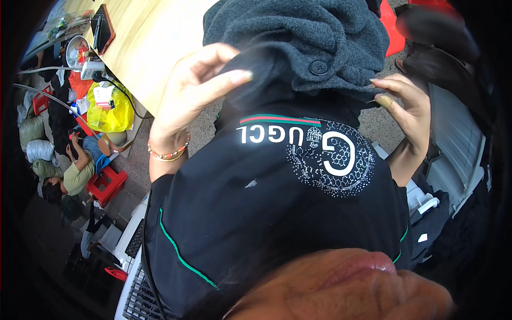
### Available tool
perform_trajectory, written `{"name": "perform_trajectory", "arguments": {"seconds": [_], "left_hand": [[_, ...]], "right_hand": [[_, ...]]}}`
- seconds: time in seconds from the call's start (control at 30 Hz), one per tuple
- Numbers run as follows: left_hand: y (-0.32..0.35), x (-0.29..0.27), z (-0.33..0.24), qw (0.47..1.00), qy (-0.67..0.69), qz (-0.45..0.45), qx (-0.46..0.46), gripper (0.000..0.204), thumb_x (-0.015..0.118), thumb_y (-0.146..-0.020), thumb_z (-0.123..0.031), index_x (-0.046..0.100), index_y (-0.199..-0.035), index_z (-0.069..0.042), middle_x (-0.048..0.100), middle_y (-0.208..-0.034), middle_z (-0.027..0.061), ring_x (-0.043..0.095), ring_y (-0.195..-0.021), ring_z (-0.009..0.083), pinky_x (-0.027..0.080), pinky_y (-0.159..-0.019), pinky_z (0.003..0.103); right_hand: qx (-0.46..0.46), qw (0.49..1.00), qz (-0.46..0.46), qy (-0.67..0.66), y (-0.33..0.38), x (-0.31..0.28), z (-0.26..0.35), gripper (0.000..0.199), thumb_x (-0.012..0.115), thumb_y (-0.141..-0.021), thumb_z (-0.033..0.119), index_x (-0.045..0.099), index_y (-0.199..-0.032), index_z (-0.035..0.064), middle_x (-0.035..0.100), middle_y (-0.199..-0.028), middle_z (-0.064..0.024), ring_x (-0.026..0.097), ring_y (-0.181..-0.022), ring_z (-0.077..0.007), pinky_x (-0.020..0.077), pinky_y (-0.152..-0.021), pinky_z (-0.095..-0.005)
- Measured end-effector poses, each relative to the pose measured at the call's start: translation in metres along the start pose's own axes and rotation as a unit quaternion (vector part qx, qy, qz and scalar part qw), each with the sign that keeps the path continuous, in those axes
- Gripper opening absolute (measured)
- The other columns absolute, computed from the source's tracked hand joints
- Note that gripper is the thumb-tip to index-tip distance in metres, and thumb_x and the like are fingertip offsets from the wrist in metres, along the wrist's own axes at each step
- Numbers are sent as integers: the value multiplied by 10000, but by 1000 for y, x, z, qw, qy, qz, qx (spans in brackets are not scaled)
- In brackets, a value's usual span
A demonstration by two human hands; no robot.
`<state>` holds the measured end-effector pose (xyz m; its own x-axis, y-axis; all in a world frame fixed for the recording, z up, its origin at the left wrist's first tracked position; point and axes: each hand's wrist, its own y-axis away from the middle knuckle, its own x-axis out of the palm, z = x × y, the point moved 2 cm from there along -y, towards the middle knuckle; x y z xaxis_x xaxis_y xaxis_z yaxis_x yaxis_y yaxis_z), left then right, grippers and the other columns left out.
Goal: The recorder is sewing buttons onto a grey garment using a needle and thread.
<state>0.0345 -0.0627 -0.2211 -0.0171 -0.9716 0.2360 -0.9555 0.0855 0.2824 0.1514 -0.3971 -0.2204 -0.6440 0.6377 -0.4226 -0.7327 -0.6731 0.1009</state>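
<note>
A dark grey wool coat lies bunched over my lap and the table's edge, with a dark round button facing up. My left hand has the coat's edge between thumb and fingers; that part of the cloth is blurred by motion. On the coat's right side, my right hand is closed in a pinch at the edge. A yellowish wrap or cover sits on one of its fingertips. Whether a small thin thing is also between those fingertips is too small to tell.
The wooden table carries a phone in a red-edged case. Left of it are a yellow plastic bag, a black cable and a red stool, with another person bent over nearby. A grey-white panel stands at right.
</note>
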Motion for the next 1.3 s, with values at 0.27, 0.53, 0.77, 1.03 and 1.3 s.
{"name": "perform_trajectory", "arguments": {"seconds": [0.27,0.53,0.77,1.03,1.3], "left_hand": [[-39,55,-22,997,14,-43,69,111,686,-858,43,656,-961,16,672,-924,44,634,-854,83,502,-778,220],[-59,78,-46,756,-357,26,548,116,724,-839,-41,632,-889,9,603,-770,81,570,-671,138,462,-607,259],[-54,73,-21,964,-211,80,138,142,661,-898,-6,662,-1033,39,686,-959,49,636,-883,77,503,-779,195],[-57,71,-5,992,-74,88,55,181,641,-929,-61,657,-1085,30,679,-939,20,614,-880,48,484,-766,175],[-55,77,3,995,1,65,69,242,649,-922,-51,636,-1153,19,677,-929,15,601,-841,35,467,-731,161]], "right_hand": [[-230,899,-248,277,0,-4,44,201,693,-760,-129,691,-943,-46,663,-931,-146,659,-849,-230,528,-758,-303],[-413,854,-94,304,-15,45,82,299,711,-632,30,710,-918,-57,660,-916,-142,685,-780,-267,576,-636,-335],[-472,825,-132,282,-27,48,63,293,739,-633,2,704,-914,-76,650,-908,-145,679,-735,-251,571,-606,-302],[-448,829,-182,280,-26,56,47,266,743,-670,8,722,-931,-39,660,-920,-113,686,-803,-224,608,-728,-330],[-435,832,-207,275,-30,51,41,307,746,-653,2,724,-958,-30,667,-943,-109,692,-819,-218,599,-747,-322]]}}
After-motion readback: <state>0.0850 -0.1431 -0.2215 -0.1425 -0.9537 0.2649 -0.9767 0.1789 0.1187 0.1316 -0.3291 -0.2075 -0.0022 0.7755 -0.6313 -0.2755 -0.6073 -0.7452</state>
